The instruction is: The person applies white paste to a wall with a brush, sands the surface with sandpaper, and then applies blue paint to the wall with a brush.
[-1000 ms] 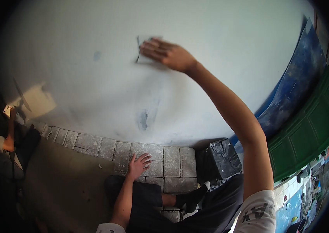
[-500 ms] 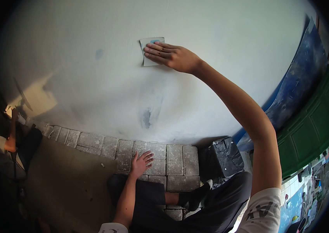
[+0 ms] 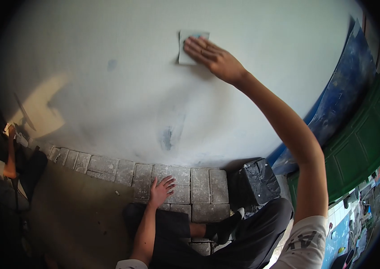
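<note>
My right hand (image 3: 214, 57) lies with its fingers stretched over a small pale sheet of sandpaper (image 3: 183, 53), pressing it against the white wall (image 3: 131, 85). A bit of blue print shows on the sheet by the fingertips, and the palm side of the hand is hidden. Below, a grey smudge (image 3: 167, 136) marks the plaster. My left hand (image 3: 159, 193) is open with its fingers spread, holding nothing; it overlaps the grey paving blocks (image 3: 200, 184) in this view, beside my bent leg.
A black plastic-wrapped box (image 3: 261, 181) stands at the wall's foot by my legs. Dark blue sheeting (image 3: 344, 85) and a green panel (image 3: 356, 143) lean at the right. Another person (image 3: 10, 166) sits at the far left. A brown floor surface (image 3: 82, 206) spreads at lower left.
My right hand and the sandpaper have slid up and to the right across the wall. My left hand has stayed in place, apart from a slight shift of the view.
</note>
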`<control>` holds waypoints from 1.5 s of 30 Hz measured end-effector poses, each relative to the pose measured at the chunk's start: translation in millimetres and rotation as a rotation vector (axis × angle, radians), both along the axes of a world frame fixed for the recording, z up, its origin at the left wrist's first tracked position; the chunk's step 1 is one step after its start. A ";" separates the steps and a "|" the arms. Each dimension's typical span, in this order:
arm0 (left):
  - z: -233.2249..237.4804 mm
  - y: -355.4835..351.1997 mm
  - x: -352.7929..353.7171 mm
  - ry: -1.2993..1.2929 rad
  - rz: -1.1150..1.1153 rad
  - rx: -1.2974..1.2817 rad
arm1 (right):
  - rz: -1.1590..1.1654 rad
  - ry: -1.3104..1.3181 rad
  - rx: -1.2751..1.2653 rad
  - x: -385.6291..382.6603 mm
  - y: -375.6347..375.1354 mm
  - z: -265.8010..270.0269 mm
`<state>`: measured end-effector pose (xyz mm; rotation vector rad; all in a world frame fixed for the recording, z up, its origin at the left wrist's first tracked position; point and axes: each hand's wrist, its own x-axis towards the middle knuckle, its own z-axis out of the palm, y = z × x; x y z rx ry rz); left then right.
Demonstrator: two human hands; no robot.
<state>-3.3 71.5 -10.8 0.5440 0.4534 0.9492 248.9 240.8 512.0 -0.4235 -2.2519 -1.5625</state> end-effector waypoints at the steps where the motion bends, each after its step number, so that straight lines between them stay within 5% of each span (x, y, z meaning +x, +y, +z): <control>1: -0.3 -1.3 -2.2 0.004 0.004 -0.001 | 0.040 -0.090 -0.124 7.1 -2.2 -2.9; 6: -1.5 0.0 0.5 0.006 0.002 -0.007 | -0.088 0.165 -0.072 50.4 -18.7 -0.3; 11: 1.9 2.5 0.1 -0.001 -0.008 -0.006 | -0.036 -0.158 -0.309 90.8 -39.1 -5.8; 14: 0.3 -1.6 4.5 -0.003 -0.007 -0.016 | -0.131 0.000 -0.199 109.9 -44.4 -31.8; 19: 1.2 -0.9 -0.1 0.033 -0.020 -0.012 | -0.036 -0.185 -0.345 135.7 -54.5 -37.4; 21: -1.8 -0.6 0.7 0.022 -0.001 -0.023 | -0.068 0.084 -0.284 142.6 -60.4 -43.8; 25: -3.7 -1.7 1.1 0.028 -0.002 -0.034 | -0.082 0.282 -0.396 142.9 -65.9 -99.2; 32: -5.9 0.8 1.2 0.013 0.000 -0.045 | -0.152 0.116 -0.522 161.3 -73.6 -165.6; 38: -3.3 -4.0 -1.4 0.003 -0.024 -0.045 | -0.191 0.267 -0.406 183.2 -73.3 -122.7; 42: -4.0 -0.7 0.8 -0.002 -0.007 -0.050 | -0.158 0.140 -0.370 187.7 -74.6 -116.5; 45: -6.4 0.1 -1.8 -0.008 -0.007 -0.055 | -0.253 0.352 -0.227 202.4 -76.8 -103.2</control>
